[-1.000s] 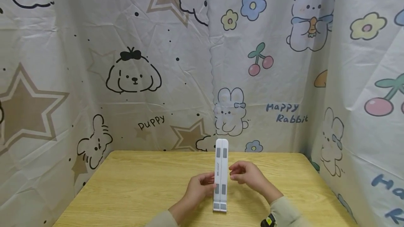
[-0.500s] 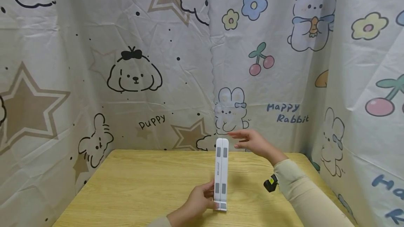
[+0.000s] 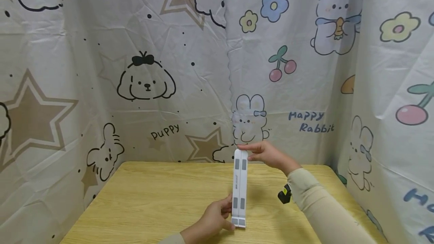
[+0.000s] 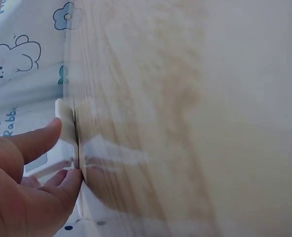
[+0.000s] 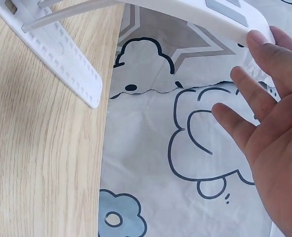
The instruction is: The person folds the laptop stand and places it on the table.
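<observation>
A white folding laptop stand [image 3: 240,189] with grey pads stands on the table, its two long bars side by side and its upper end raised. My left hand [image 3: 213,215] grips the low front end, the thumb by the small lip and the fingers along the left side. In the left wrist view, the thumb and fingers of that hand [image 4: 35,182] lie around the white lip close over the tabletop. My right hand [image 3: 271,156] pinches the top end between thumb and index finger. The right wrist view shows a notched leg [image 5: 62,54] spread out below the bar.
The wooden table [image 3: 162,195] reaches back to a hanging curtain [image 3: 200,86] printed with puppies, rabbits and stars, which also closes in both sides. A black device [image 3: 285,194] with a yellow-green mark sits at the right wrist.
My right hand has risen from beside the stand's middle to its top end and now pinches it. My left hand has slid down to the stand's low end. The stand stays nearly in place.
</observation>
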The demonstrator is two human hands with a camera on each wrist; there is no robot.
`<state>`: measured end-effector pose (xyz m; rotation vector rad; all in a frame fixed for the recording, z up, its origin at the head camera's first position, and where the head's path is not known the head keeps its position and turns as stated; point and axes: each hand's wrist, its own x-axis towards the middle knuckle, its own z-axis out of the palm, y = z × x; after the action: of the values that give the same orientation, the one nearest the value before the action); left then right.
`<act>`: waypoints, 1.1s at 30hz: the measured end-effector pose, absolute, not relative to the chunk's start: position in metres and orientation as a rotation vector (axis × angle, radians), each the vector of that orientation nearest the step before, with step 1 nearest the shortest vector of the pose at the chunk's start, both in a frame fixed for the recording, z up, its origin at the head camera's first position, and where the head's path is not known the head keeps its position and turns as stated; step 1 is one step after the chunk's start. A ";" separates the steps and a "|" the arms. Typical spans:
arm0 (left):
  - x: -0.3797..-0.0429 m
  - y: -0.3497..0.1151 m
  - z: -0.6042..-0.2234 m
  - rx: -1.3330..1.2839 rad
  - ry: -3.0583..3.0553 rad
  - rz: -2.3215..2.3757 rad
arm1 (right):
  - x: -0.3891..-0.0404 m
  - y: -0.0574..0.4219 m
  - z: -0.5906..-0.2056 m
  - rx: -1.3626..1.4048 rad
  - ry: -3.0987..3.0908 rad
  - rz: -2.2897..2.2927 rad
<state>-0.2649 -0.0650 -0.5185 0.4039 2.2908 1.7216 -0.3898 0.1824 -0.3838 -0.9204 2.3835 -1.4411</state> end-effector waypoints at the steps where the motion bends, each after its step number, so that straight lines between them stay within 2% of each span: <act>1: -0.266 -0.065 -0.519 0.409 2.305 1.711 | -0.390 0.182 -0.384 -0.926 2.382 -1.440; 13: -0.271 -0.065 -0.522 0.530 2.303 1.672 | -0.386 0.188 -0.384 -0.914 2.505 -1.374; 33: -0.303 -0.083 -0.521 0.775 2.200 1.411 | -0.353 0.219 -0.388 -0.804 2.819 -1.276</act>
<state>-0.3033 -0.0829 -0.5207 0.7747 2.2004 1.4114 -0.3535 0.2191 -0.3876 -0.8040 2.8192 -1.2764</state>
